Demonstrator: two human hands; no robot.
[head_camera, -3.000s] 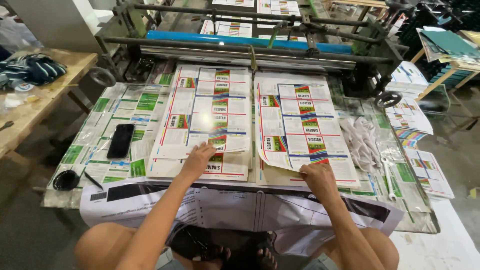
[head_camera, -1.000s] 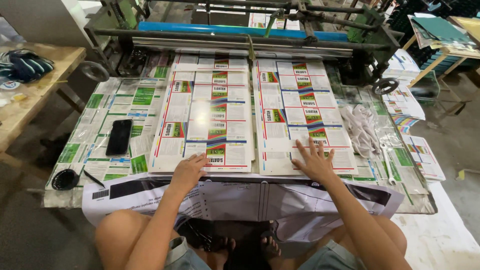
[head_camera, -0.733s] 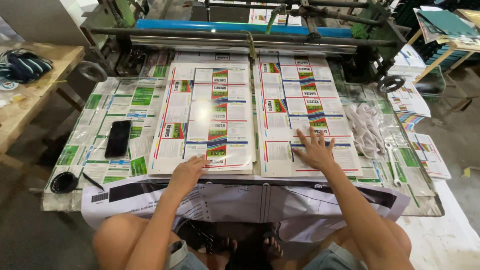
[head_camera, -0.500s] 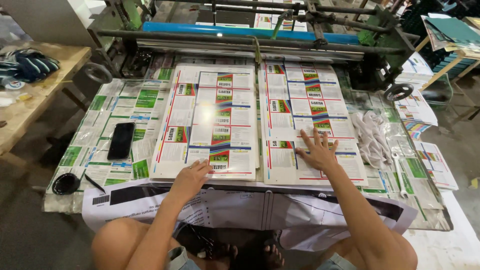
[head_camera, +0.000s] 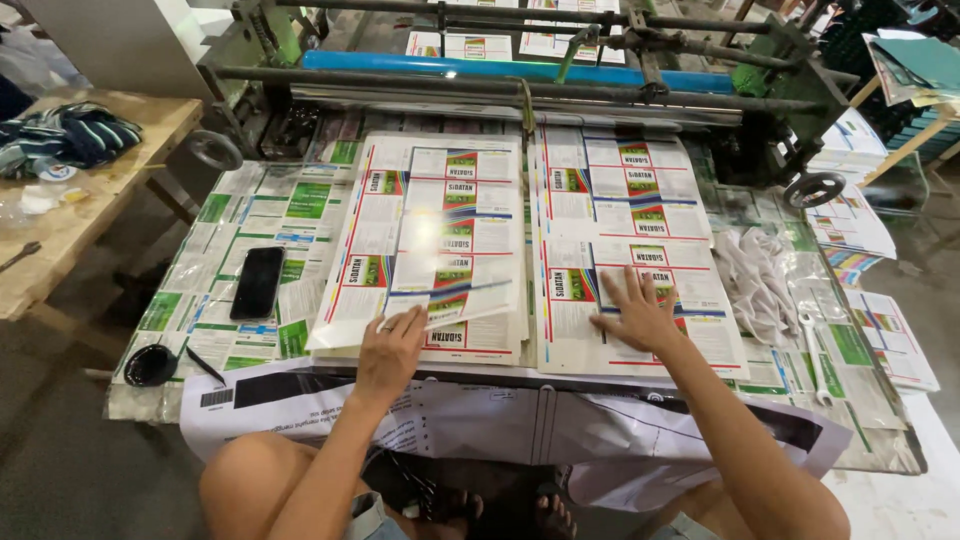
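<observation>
A seated person's left hand (head_camera: 390, 345) rests at the near edge of the left stack of glossy printed label sheets (head_camera: 430, 240), fingers curled loosely, thumb and fingertips pinching the lifted near corner of the top sheet, which bows upward slightly. The right hand (head_camera: 635, 315) lies flat and wide open, fingers spread, palm pressed on the right stack of matching printed sheets (head_camera: 630, 230); it grips nothing. Both stacks sit side by side, almost touching, on a work table covered with green and white printed sheets under clear plastic (head_camera: 250, 230), directly in front of the person's bare knees.

To the left of the left stack a black smartphone (head_camera: 258, 282) lies face up on the table, and nearer the corner sits a small round black dish (head_camera: 150, 365). To the right of the right stack lies a crumpled white cloth (head_camera: 755, 285), with a metal spanner (head_camera: 812, 345) just beside it. Behind the stacks runs a green machine frame with a long blue roller (head_camera: 520, 70). At far left stands a wooden bench (head_camera: 80, 210) carrying a bundled dark striped garment (head_camera: 70, 135).
</observation>
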